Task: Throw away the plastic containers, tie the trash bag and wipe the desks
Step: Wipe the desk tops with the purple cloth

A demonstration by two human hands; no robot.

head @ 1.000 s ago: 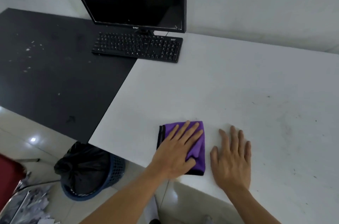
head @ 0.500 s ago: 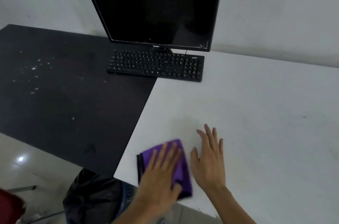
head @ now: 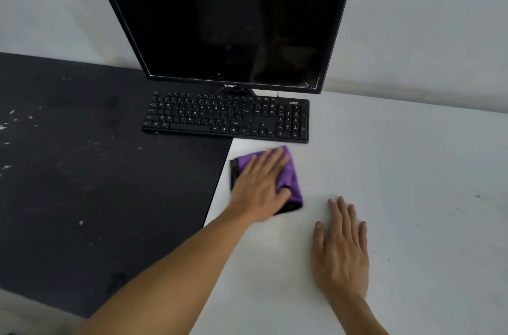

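Counters of two colours meet in the head view. A white counter [head: 398,183] takes up the right and near part. A black counter [head: 110,183] lies flush against its left edge. Both run back to a plain pale grey wall [head: 426,18], and a strip of light floor [head: 27,315] shows past the black counter's near edge.

The white top is smooth and matt, with a few small dark specks toward its right side. The black top is dull, with pale flecks and scuffs scattered mostly near its left edge. A flat black monitor [head: 228,13] with a dark screen stands at the back edge on a thin stand. In front of it a black keyboard [head: 225,117] lies across the seam, mostly on the black top with its right end on the white.

A purple cloth [head: 291,175] lies on the white counter near its far left corner, just beside the seam and just in front of the keyboard's right end. It is folded into a rough rectangle of soft fabric, with a dark band along its left edge, and its outline is slightly blurred.

The hands are apart. The left hand [head: 261,191] presses flat on the cloth with straight fingers pointing toward the keyboard. The right hand [head: 341,249] rests palm down on the bare white top nearer the front edge, fingers straight and slightly spread, holding nothing.
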